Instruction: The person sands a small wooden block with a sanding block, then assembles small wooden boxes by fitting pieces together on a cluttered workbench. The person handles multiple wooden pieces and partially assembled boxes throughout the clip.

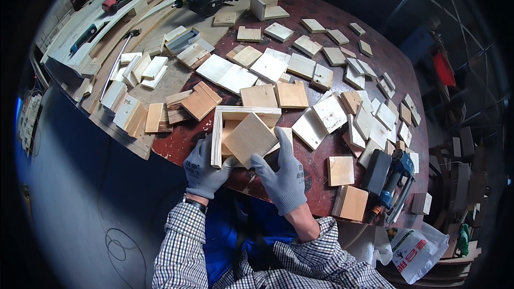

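Both my hands wear grey work gloves. My left hand (206,168) is closed on the lower left end of a wooden corner frame (217,136), made of two boards joined at a right angle, at the table's near edge. A square wooden block (250,139) sits tilted in front of the frame's inner corner. My right hand (284,176) grips this block by its right side, thumb at the lower corner and fingers along the right edge. Behind the block, part of another wooden piece shows inside the frame; the block hides most of it.
Many loose wooden blocks (292,94) lie across the dark red table (241,183). On the right lies a blue-black air nailer (393,179). A hammer (131,33), a red tool (120,0) and a black power tool (206,1) rest at the back left.
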{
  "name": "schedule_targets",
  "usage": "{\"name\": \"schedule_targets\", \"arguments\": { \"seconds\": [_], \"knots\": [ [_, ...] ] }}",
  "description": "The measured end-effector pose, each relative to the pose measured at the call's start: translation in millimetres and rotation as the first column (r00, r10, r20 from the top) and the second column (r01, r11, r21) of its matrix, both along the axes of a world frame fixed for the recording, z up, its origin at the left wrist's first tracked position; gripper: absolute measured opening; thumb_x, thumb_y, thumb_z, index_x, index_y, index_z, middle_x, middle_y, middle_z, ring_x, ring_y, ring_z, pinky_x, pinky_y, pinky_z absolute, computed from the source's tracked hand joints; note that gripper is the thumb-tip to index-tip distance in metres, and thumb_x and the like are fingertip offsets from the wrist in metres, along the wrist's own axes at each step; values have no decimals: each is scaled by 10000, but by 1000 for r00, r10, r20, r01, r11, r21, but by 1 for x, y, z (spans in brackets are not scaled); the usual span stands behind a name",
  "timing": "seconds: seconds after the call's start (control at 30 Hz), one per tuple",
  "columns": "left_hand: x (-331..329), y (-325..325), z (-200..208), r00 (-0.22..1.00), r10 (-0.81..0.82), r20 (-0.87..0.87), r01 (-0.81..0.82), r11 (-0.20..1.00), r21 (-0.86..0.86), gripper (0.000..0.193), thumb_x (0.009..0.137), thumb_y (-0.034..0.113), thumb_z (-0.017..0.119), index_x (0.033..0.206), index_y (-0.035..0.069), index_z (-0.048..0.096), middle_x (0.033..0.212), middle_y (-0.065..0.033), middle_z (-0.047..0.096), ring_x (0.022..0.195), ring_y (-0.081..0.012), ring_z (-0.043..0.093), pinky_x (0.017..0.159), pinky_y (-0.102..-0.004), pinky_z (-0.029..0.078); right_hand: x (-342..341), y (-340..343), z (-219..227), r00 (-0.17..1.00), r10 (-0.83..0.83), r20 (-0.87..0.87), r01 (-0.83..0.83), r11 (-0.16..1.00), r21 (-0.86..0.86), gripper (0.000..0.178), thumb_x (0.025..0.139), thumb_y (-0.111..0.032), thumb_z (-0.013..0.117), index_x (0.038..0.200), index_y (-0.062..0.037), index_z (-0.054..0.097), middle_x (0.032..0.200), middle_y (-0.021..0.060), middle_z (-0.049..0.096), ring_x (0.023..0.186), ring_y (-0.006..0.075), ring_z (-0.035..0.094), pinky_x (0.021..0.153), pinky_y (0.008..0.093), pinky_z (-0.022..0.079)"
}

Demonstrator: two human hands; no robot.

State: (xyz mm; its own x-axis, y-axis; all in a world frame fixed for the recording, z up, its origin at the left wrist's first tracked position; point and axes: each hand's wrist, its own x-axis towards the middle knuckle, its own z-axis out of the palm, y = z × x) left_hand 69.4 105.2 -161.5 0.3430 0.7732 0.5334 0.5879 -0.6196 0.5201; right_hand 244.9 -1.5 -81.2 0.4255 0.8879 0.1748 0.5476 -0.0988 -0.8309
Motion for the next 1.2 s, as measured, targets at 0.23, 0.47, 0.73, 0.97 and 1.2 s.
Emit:
{"name": "schedule_targets", "arguments": {
  "seconds": [0.23,0.47,0.73,0.97,1.2],
  "knots": [
    [-3,-1,-1,1000,-21,22,21,1000,-3,795,809,527,876,1352,23,589,1090,-172,684,925,-374,717,749,-462,610,14,-5,-11,925,-31,378,115,972,-204,665,868,-563,837,1158,-1,632,871,158,717,716,316,733,649,418,582],
    [-2,1,-2,1000,-16,-22,16,1000,25,778,839,551,844,1351,19,598,1073,-180,673,896,-385,718,712,-466,597,23,-6,-5,869,88,487,-15,988,-152,968,828,-482,882,1528,21,442,1132,212,689,906,380,751,738,473,621],
    [-2,-2,4,999,-40,2,40,999,0,709,835,471,867,1331,39,604,1077,-160,676,902,-377,718,731,-473,609,5,18,-13,825,27,564,-32,999,-1,963,848,-462,866,1545,25,414,968,229,754,799,351,771,650,444,604],
    [-1,0,2,1000,-29,-1,29,1000,11,731,841,475,869,1345,25,590,1091,-166,681,946,-375,727,730,-459,617,32,17,-19,940,179,289,-121,970,-209,1086,870,-368,860,1648,19,208,1048,303,746,917,449,769,786,484,625],
    [1,-2,11,999,-30,21,30,1000,-6,716,833,450,875,1357,53,592,1105,-162,688,950,-375,727,751,-463,616,34,16,-24,947,168,275,-185,982,37,1008,879,-424,861,1628,-5,332,1186,268,722,917,421,761,794,465,619]
  ]
}}
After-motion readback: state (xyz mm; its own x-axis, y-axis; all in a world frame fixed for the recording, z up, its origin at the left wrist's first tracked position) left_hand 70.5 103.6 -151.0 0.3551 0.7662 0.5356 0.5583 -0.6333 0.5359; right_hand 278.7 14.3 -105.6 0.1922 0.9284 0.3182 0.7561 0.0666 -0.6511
